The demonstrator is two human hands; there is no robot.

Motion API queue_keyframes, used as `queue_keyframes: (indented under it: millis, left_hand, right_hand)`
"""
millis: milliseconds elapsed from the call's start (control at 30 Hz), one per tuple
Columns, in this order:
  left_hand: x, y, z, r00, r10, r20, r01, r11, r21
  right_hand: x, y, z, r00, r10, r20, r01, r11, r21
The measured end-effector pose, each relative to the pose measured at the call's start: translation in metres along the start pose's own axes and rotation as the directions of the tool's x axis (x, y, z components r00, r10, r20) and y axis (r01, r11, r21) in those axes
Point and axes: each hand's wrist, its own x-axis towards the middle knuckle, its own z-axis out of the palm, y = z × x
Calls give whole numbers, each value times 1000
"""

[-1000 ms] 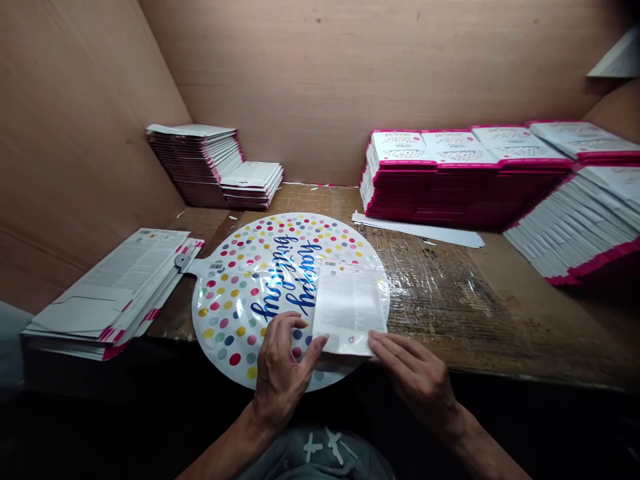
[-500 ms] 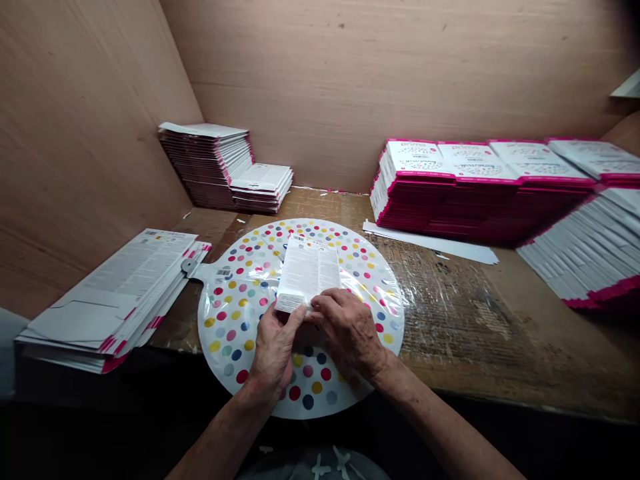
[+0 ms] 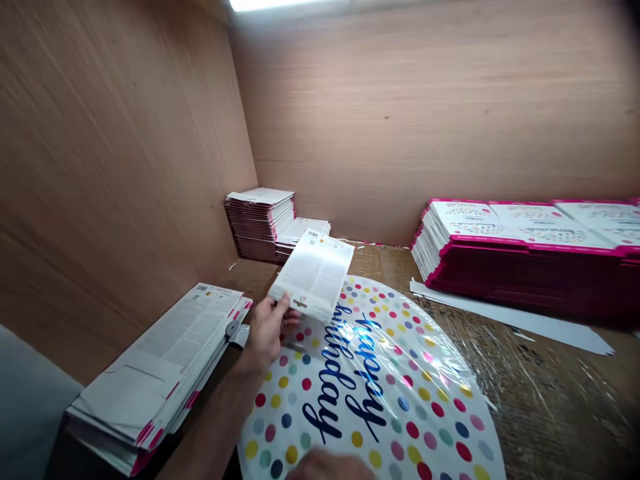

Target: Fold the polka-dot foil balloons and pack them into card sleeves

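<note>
My left hand [image 3: 270, 327] grips a flat white printed card packet [image 3: 315, 273] by its near left corner. The packet has a hang hole at its near edge and small print on its upper face. It is held tilted over the far left part of a round foil balloon [image 3: 415, 360], which lies flat with coloured dots and "happy birthday" lettering. At the bottom edge, over the balloon's near part, my right hand [image 3: 330, 465] shows only as a blurred back of the hand; its fingers are hidden.
Behind the packet stand stacked folded packets [image 3: 260, 223] in the corner. Flat card sleeves [image 3: 160, 373] are piled at the left. Along the back right runs a row of pink-edged sleeves [image 3: 525, 247], with white paper strips [image 3: 510, 317] before it. Wooden panels [image 3: 400, 120] enclose the table.
The packet has moved away from my right hand toward the back left stack in my left hand. My right hand has drawn back to the bottom edge. The view has turned left and up.
</note>
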Motion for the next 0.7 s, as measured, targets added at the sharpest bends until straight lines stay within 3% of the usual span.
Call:
queue_keyframes:
  millis: [33, 167, 267, 333, 433, 467, 500, 567, 633, 700]
  left_hand:
    - [22, 11, 6, 1000, 17, 4, -17, 1000, 25]
    - [95, 48, 29, 997, 70, 38, -74, 991, 109]
    - [104, 55, 27, 994, 97, 43, -104, 965, 239]
    - [76, 44, 10, 993, 116, 33, -121, 934, 335]
    - [-3, 12, -33, 984, 180, -5, -143, 796, 588]
    - [-32, 0, -48, 970, 243, -23, -124, 571, 812]
    - [-59, -11, -61, 967, 249, -62, -35, 367, 930]
    - [-100, -28, -79, 977, 165, -136, 112, 149, 982]
    - [-120, -36, -86, 981, 66, -180, 176, 71, 982]
    - [-124, -35, -85, 990, -10, -143, 143, 60, 988]
  right_hand:
    - [2, 2, 4, 998, -5, 57, 5, 1000, 0]
    - [13, 12, 7, 994, 20, 107, -16, 999, -41]
    - [14, 8, 9, 993, 68, 101, -57, 993, -107]
    - [19, -1, 9, 992, 114, 55, -105, 984, -142]
    - [48, -14, 0, 973, 224, -55, -230, 930, -286]
    - [64, -17, -3, 964, 258, -65, -264, 901, -345]
    - [82, -20, -5, 960, 275, -42, -269, 879, -393]
    - [119, -28, -2, 949, 315, 31, -263, 837, -480]
    - [151, -39, 9, 932, 353, 85, -254, 801, -542]
    - [173, -52, 23, 917, 383, 110, -258, 781, -569]
